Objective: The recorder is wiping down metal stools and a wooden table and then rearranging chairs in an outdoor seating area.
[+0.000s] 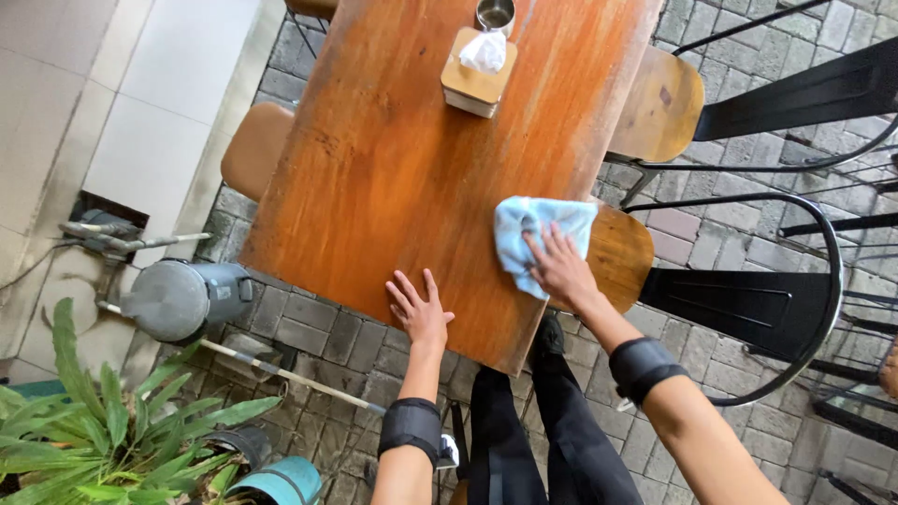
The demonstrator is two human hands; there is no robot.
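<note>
1. My right hand [559,266] lies palm down with the fingers spread, pressing on a light blue cloth [538,238]. It grips nothing; it only flattens the cloth against the wood.
2. The cloth is crumpled and sits at the right edge of the wooden table [393,178], close to the near right corner. Part of it reaches over the edge above the round wooden seat [622,252] of a stool pushed in just beside the table.
3. My left hand [419,309] rests flat on the table at its near edge, fingers splayed and empty. It is near the right hand but not touching it or the cloth.
4. Both of my forearms wear a black band, the left band [410,425] and the right band [641,367], each set below the wrist.
5. Toward the far end of the table stands a wooden tissue box [477,79] with a white tissue sticking up from it, and just beyond it a metal cup [495,14] near the far edge. Both are well apart from my hands.
6. A second wooden seat [664,103] stands along the right edge farther up, and another seat [254,150] shows at the left edge.
7. Black metal chair frames [795,309] stand on the paved floor to the right.
8. To the left of the table I see a grey bin [182,299] and, nearer me, a green leafy plant [103,421].
</note>
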